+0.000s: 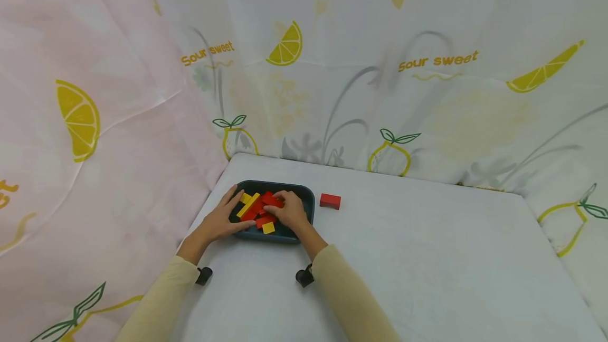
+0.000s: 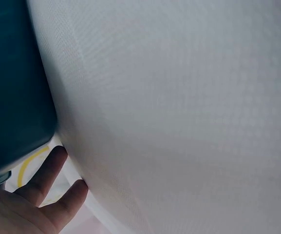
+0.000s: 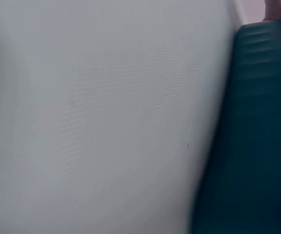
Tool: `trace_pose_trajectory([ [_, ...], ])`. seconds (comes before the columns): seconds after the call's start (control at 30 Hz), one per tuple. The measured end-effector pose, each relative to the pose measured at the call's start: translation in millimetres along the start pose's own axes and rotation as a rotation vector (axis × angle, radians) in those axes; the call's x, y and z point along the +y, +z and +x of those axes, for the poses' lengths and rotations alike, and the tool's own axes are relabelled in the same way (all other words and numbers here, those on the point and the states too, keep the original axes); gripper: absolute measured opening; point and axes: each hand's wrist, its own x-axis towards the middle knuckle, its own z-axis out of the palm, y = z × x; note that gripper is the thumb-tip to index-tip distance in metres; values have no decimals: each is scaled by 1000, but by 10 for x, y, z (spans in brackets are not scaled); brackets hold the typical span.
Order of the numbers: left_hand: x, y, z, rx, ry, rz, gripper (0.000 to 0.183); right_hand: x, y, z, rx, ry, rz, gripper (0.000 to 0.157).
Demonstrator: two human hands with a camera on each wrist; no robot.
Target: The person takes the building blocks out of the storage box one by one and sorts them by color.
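Note:
A dark teal tray (image 1: 307,194) holds several red blocks (image 1: 252,211) and yellow blocks (image 1: 249,205) in a loose heap. At its left side is my left hand (image 1: 219,221), fingers spread along the rim and thumb reaching over the front edge toward the blocks. In the left wrist view, two fingers (image 2: 45,175) of that hand extend beside the tray's outer wall (image 2: 13,87). My right hand (image 1: 292,212) reaches in from the right, thumb and fingers around a red block (image 1: 273,201) on the heap. The right wrist view shows mostly the tray wall (image 3: 257,126).
One red block (image 1: 330,201) lies on the white tabletop (image 1: 418,247), just right of the tray. Behind the table hangs a lemon-printed cloth (image 1: 332,94), and a pinkish one (image 1: 119,131) stands close on the left.

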Motion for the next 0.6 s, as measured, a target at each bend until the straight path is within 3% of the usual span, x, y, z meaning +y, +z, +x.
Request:
trace_pose_trajectory([
  [0.23,-25,15,7,6,-1,0,106,-26,-14,-21,-7,-85,-3,44],
  [0.6,-24,12,-9,18,18,-12,107,-32,-12,-31,7,-97,1,40],
])
